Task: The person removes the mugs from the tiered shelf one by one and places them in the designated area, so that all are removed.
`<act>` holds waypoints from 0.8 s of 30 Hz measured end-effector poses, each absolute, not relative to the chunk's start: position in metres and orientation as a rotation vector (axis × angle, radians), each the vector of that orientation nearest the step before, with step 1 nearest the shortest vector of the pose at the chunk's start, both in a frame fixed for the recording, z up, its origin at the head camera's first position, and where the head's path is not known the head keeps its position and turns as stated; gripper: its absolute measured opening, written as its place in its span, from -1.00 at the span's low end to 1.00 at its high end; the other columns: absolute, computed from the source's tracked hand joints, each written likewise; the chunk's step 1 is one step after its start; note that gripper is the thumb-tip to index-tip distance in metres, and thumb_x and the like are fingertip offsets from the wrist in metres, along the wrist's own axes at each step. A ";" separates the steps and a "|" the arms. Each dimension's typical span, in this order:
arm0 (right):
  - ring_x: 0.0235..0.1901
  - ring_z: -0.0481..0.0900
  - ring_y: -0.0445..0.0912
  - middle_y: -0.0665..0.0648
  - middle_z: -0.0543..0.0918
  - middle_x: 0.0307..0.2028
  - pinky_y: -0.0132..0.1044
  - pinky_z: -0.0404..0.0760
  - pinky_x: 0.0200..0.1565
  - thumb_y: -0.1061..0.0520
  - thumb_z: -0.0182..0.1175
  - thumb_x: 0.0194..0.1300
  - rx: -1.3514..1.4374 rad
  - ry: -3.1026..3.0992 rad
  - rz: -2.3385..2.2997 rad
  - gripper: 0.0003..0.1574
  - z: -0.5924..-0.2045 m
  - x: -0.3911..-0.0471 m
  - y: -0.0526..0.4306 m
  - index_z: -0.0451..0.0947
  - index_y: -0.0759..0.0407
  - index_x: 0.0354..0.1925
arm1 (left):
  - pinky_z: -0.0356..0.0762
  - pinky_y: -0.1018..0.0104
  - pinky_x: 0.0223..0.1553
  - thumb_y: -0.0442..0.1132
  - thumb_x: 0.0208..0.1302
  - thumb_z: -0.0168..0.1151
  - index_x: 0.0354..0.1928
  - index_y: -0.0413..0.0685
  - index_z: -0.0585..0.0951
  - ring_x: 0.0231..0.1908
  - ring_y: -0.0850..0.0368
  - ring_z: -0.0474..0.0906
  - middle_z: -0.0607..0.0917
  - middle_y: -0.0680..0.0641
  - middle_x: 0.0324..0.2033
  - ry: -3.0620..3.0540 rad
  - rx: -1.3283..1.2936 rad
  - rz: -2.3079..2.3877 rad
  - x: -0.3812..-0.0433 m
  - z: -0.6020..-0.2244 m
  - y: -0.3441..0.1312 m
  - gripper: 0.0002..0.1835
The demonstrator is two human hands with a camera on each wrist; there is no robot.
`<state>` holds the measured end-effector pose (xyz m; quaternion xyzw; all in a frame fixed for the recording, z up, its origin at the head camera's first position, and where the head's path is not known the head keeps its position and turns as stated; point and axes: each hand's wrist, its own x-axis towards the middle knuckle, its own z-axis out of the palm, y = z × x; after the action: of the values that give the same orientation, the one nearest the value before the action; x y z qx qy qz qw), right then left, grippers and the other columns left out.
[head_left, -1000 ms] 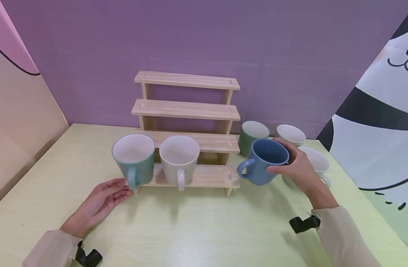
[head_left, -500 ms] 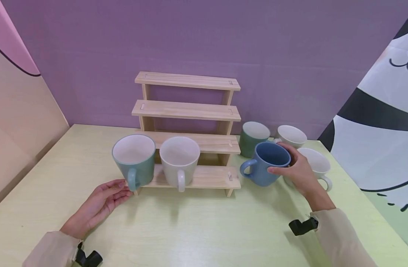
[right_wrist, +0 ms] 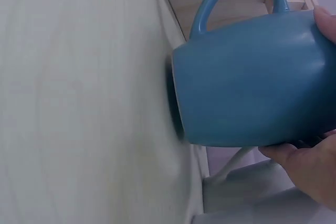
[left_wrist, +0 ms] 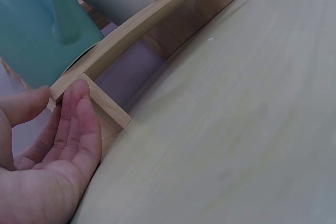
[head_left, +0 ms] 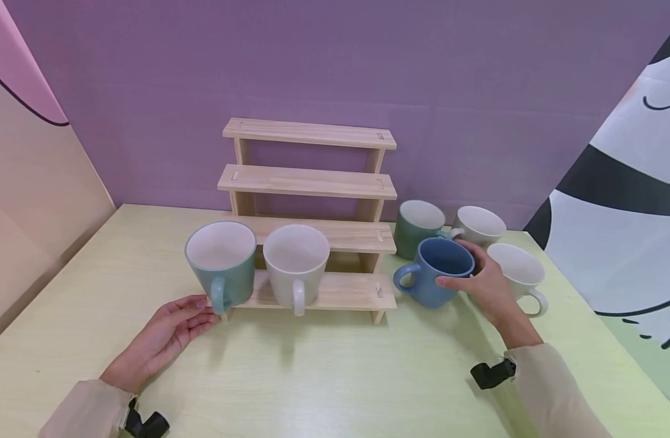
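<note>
My right hand (head_left: 484, 281) grips a blue mug (head_left: 434, 283) around its rim and side, thumb toward me. The mug is upright with its handle toward the rack, its base close over the table in the right wrist view. On the left, my left hand (head_left: 169, 334) pinches the left end of the lowest board of a stepped wooden rack (left_wrist: 118, 40), thumb at the board's corner and fingers under it. A teal mug (head_left: 225, 267) and a white mug (head_left: 297, 261) stand on that board, handles toward me.
Behind the blue mug stand a green mug (head_left: 411, 234) and a white mug (head_left: 479, 224). Another white mug (head_left: 516, 267) is just right of my right hand. The rack's upper boards (head_left: 307, 182) rise before a purple backdrop (head_left: 335, 61). All stand on a pale wooden table (head_left: 324, 377).
The blue mug has come down slightly toward the table in my right hand, shifting a little right, then back. My left hand stays at the rack.
</note>
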<state>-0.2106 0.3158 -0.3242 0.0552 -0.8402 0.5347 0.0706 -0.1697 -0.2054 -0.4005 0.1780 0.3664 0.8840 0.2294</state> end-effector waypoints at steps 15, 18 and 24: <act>0.01 0.34 -0.29 0.19 0.30 0.21 -0.71 0.46 -0.09 0.29 0.42 0.03 0.128 -2.556 1.585 0.09 -0.328 -0.216 0.316 0.04 0.25 0.41 | 0.58 0.35 0.08 -0.44 0.50 -0.28 -0.06 -0.21 0.59 -0.07 0.10 0.65 0.70 -0.12 -0.14 1.032 0.466 2.434 -0.170 -0.400 -0.205 -0.64; 0.01 0.34 -0.29 0.16 0.31 0.20 -0.71 0.45 -0.09 0.29 0.42 0.04 0.123 -2.554 1.592 0.09 -0.328 -0.217 0.316 0.04 0.25 0.41 | 0.58 0.35 0.08 -0.44 0.50 -0.27 -0.06 -0.20 0.59 -0.07 0.10 0.65 0.70 -0.12 -0.14 1.041 0.457 2.431 -0.170 -0.399 -0.205 -0.64; 0.01 0.34 -0.29 0.13 0.31 0.18 -0.71 0.44 -0.08 0.29 0.42 0.03 0.129 -2.543 1.599 0.08 -0.329 -0.219 0.316 0.04 0.25 0.41 | 0.57 0.35 0.09 -0.44 0.50 -0.27 -0.06 -0.20 0.59 -0.07 0.10 0.66 0.70 -0.11 -0.14 1.042 0.456 2.432 -0.170 -0.399 -0.205 -0.64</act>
<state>-0.2188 0.3164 -0.3290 0.0427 -0.8438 0.5306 0.0677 -0.1697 -0.2052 -0.3992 0.1653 0.3781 0.8823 0.2263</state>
